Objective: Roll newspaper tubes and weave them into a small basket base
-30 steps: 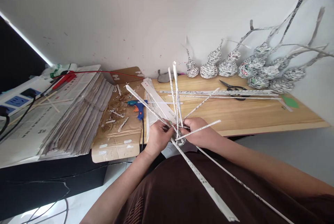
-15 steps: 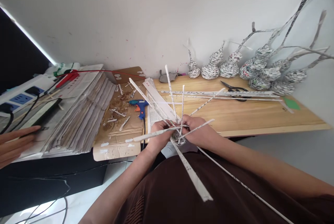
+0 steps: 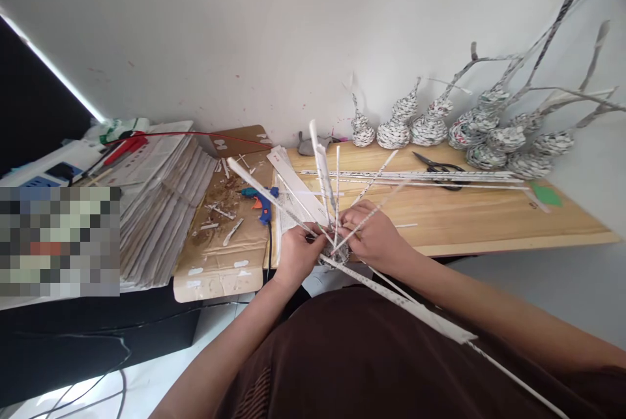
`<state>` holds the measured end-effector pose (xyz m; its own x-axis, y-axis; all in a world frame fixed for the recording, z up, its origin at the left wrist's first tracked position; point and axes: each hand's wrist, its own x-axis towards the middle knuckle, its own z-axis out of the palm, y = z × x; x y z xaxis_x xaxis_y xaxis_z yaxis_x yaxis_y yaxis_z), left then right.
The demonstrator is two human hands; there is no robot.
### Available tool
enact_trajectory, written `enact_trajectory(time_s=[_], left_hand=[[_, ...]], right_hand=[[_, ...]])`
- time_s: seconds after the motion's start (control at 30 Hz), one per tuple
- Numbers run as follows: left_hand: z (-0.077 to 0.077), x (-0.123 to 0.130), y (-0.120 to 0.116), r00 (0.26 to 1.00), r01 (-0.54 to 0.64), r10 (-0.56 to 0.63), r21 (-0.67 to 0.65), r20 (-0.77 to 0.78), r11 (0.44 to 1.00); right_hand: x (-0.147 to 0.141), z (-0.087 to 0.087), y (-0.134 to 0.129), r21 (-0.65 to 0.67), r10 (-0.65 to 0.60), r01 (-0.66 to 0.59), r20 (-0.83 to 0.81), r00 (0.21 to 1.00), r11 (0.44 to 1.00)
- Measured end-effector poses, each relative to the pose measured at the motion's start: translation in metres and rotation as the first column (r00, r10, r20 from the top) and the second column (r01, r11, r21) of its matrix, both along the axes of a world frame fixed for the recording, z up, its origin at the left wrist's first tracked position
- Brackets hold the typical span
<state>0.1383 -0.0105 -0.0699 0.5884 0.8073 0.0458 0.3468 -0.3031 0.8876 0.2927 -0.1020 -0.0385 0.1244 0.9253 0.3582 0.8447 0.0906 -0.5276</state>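
In front of my body, near the table's front edge, is a small woven newspaper piece (image 3: 337, 256) with several rolled paper strips (image 3: 264, 192) fanning out of it. My left hand (image 3: 299, 253) is closed on its left side, thumb and fingers pinching at the weave. On the other side my right hand (image 3: 374, 233) has its fingers bent around the strips at the rim; the exact strip between them is hidden. One wide strip (image 3: 405, 305) slants down to the right across my brown shirt, and a thinner one continues past its end.
A blue glue gun (image 3: 265, 202) lies on cardboard (image 3: 220, 279) among paper scraps. Left stands a newspaper stack (image 3: 161, 210); a pixelated patch covers part of it. Behind are black scissors (image 3: 443, 168), loose paper tubes (image 3: 405, 175) and several woven gourd shapes (image 3: 394, 132) along the wall.
The strip that crossed over my left hand now stands up among the others. The wide front strip has swung to the right. A hand seen at the far left is now covered by pixelation.
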Motion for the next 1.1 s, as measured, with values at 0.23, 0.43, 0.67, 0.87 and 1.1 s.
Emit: enact_trajectory(time_s=[0.23,0.43,0.67,0.87,1.1], left_hand=[[0.007,0.000,-0.003,0.994,0.018,0.005,0.210,-0.108,0.978],[0.006,-0.001,0.001,0.995,0.014,0.012,0.260,-0.098,0.966],[-0.002,-0.001,0.005,0.996,0.089,-0.087,0.297,-0.020,0.951],[0.005,0.001,0.002,0.999,0.001,0.007,0.210,-0.036,0.978],[0.006,0.006,0.006,0.996,-0.018,0.031,0.147,-0.089,0.989]], right_hand=[[-0.005,0.000,0.008,-0.164,0.030,-0.082,-0.296,0.955,0.983],[-0.008,0.004,0.006,-0.130,0.076,-0.103,-0.195,0.978,0.986],[-0.006,-0.008,0.014,-0.127,-0.016,-0.016,-0.248,0.969,0.992],[-0.008,-0.009,0.016,-0.034,0.015,-0.021,-0.183,0.983,0.999],[-0.011,-0.010,0.016,-0.009,0.042,-0.044,-0.154,0.987,0.999]])
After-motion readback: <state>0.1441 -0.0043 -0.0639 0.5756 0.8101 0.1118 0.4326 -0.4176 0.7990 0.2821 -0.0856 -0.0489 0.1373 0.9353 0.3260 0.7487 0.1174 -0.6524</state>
